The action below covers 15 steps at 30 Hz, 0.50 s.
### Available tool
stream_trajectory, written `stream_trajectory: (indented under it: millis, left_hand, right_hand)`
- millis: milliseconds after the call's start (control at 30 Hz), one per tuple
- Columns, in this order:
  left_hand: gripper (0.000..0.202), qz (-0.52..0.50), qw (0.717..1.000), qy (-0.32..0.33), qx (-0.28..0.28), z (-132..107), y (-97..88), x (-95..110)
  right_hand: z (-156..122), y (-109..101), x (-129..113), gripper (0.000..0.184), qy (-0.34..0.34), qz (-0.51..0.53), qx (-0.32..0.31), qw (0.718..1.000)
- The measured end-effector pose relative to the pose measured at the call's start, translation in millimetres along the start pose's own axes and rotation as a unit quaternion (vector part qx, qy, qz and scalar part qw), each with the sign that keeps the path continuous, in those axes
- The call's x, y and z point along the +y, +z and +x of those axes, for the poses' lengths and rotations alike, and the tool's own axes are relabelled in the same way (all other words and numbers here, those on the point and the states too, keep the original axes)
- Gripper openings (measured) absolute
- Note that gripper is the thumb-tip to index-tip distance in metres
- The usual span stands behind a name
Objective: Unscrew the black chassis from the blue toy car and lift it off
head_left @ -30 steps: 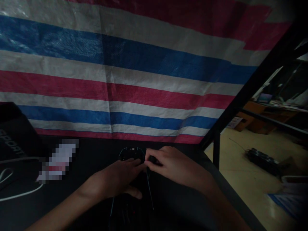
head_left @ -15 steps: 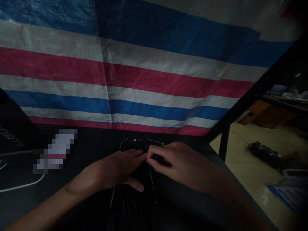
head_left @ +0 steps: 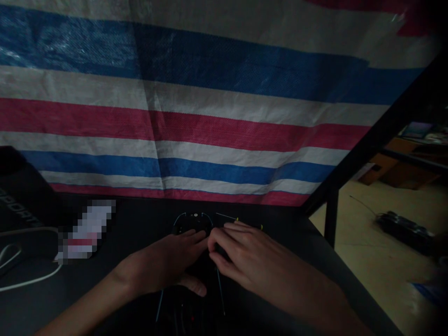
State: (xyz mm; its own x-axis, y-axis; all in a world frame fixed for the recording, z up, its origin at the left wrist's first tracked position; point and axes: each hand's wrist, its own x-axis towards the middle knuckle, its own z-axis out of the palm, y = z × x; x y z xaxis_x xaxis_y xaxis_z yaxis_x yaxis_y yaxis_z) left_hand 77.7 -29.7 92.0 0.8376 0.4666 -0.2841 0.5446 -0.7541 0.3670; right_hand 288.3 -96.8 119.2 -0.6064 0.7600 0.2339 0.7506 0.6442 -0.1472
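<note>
A black device [head_left: 182, 227] with thin blue lines along its edges lies on the dark table, and much of it is lost in shadow or hidden under my hands. My left hand [head_left: 164, 263] rests flat over its upper part, fingers stretched and thumb apart. Close against the left fingertips, my right hand [head_left: 241, 256] has its fingers curled together at the device's right edge. Whatever they grip is hidden now. Behind the right knuckles lies a thin metal-shafted tool with yellow marks [head_left: 237, 219], looking like a screwdriver, partly covered by the hand.
A blue, white and red striped sheet [head_left: 210, 126] hangs behind the table [head_left: 133, 233]. At left are a dark box [head_left: 24, 200], a white cable [head_left: 31, 283] and a pixelated pale item [head_left: 87, 231]. A black frame post [head_left: 331, 219] stands at right, with the floor beyond.
The view has tilted up slightly, so things sit lower. My right fingers have turned over, hiding the dark thing seen between them before. My left hand stays on the device.
</note>
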Motion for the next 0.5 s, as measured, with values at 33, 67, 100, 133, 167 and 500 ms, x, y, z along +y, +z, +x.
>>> stream_trajectory:
  millis: [33,67,100,133,167,500]
  left_hand:
    - [0.088,-0.002,1.0,-0.001,0.001,0,0.8,-1]
    - [0.09,-0.002,1.0,-0.002,0.003,1,2.3,-3]
    - [0.092,-0.002,1.0,0.0,0.006,1,4.3,-5]
    - [0.094,-0.002,1.0,0.004,0.01,1,6.7,-7]
    - [0.094,-0.001,1.0,0.011,0.017,1,9.2,-9]
    - [0.088,-0.01,0.998,0.043,0.037,1,15.9,-19]
  right_hand:
    - [-2,-3,1,0.004,0.0,0.015,-0.004,1.0]
    - [-3,-5,2,0.006,0.006,0.03,-0.007,1.0]
    - [-4,-7,3,0.009,0.014,0.044,-0.012,0.999]
    - [-3,-8,3,0.011,0.022,0.056,-0.017,0.998]
    - [-1,-8,2,0.012,0.028,0.066,-0.018,0.997]
    - [6,0,1,0.007,0.025,0.003,0.001,1.0]
